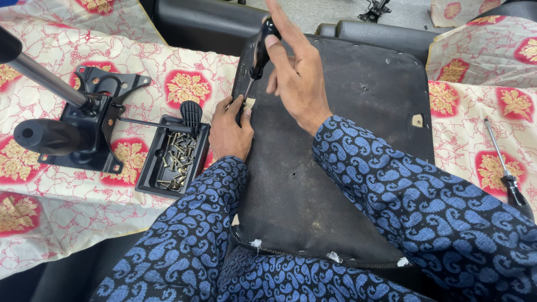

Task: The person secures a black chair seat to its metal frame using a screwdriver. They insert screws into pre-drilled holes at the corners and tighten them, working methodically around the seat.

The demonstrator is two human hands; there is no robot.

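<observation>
Screwdriver (257,56) stood nearly upright in my right hand (299,84), its black handle wrapped in my closed grip near the top of the view and its thin shaft slanting down and to the left. The tip came down at the left edge of the seat base (347,162), a dark fabric-covered panel lying upside down across my lap. My left hand (230,131) lay just below that tip, fingers (238,103) pinched shut around something small right where the tip met the panel; what it was, I could not tell. So the tool sat between my two hands, the right above it and the left touching its lower end.

To the left of the seat base, on the patterned cloth (140,84), sat a black tray (148,168) of brass-coloured screws (176,162). Just beyond the tray lay the black metal chair mechanism (92,120) with its steel column (45,78) pointing away to the upper left. Well apart on the right, a second screwdriver (503,165) lay on the cloth, untouched.
</observation>
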